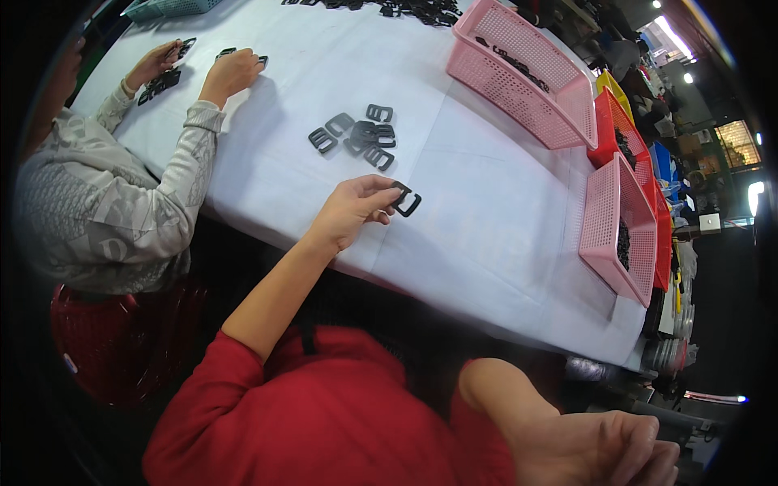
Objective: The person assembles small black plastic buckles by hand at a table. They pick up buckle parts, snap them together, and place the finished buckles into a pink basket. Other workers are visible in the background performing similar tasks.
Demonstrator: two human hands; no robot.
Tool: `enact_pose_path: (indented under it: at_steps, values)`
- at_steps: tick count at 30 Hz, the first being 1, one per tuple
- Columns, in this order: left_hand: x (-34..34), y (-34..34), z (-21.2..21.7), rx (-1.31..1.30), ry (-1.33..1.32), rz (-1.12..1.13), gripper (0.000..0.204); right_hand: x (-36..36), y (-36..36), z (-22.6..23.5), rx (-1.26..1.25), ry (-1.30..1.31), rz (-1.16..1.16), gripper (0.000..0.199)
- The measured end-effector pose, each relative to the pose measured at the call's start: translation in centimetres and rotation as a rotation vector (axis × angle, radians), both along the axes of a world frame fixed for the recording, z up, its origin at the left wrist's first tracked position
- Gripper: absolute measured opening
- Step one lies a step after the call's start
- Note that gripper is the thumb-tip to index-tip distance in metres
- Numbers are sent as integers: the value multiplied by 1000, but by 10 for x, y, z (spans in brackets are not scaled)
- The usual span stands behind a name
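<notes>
My left hand (353,209) is above the near edge of the white-covered table, pinching a black plastic buckle (414,206) between thumb and fingers. The buckle is a squarish frame, tilted, with its free end pointing right. Just beyond that hand lies a loose cluster of similar black buckles (364,134), some overlapping. My right hand (604,449) is low at the lower right, away from the table and close to my body. Its fingers are curled in; anything inside them is hidden.
Two pink mesh baskets (519,101) (604,235) holding dark parts stand along the right side, with a red bin (620,134) behind. On the left, a co-worker's hands (231,77) handle black buckles. A dark heap of parts (397,8) lies at the far edge, near a teal basket (166,10).
</notes>
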State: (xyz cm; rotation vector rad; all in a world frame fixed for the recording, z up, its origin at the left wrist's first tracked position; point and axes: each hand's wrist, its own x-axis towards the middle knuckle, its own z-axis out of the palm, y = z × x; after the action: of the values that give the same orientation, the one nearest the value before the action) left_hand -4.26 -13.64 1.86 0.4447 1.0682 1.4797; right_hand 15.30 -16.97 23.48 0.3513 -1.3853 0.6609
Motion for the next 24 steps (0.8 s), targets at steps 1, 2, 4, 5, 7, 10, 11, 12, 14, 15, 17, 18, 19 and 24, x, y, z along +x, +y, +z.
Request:
enact_pose_path:
  at_steps: [1, 2, 4, 5, 7, 10, 11, 12, 14, 15, 17, 18, 19, 24]
  values:
    - [2, -2, 1, 8, 2, -34, 19, 2, 2, -3, 4, 17, -23, 28]
    - [6, 0, 7, 31, 17, -41, 16, 3, 5, -3, 8, 32, -55, 28]
    - [9, -6, 19, 4, 67, -92, 17, -6, 15, -7, -4, 192, -100, 23]
    - [10, -8, 26, 5, 88, -111, 17, 1, 18, -20, -112, 56, -200, 26]
    - [14, -12, 31, 18, 64, -152, 19, 5, 44, -62, -151, -383, -572, 16]
    - [17, -21, 36, 38, 66, -198, 22, 5, 69, -120, -30, -953, -787, 35]
    - [20, -21, 38, 47, 72, -219, 23, 6, 68, -132, -14, -1062, -793, 39]
    - [24, -23, 39, 42, 76, -230, 23, 7, 66, -137, 42, -1098, -791, 40]
    - [29, -25, 41, 33, 82, -250, 23, 7, 63, -141, 159, -1169, -783, 41]
    - [32, -26, 43, 19, 97, -246, 23, 8, 63, -143, 201, -1201, -777, 41]
    - [39, -30, 47, -5, 128, -240, 23, 10, 63, -145, 289, -1263, -768, 41]
    - [41, -30, 47, -38, 123, -259, 23, 11, 64, -145, 305, -1241, -784, 36]
    - [42, -31, 46, -72, 119, -277, 23, 13, 63, -144, 294, -1218, -781, 33]
    - [49, -33, 37, -55, -48, -277, 24, 17, 61, -144, 274, -1051, -793, 21]
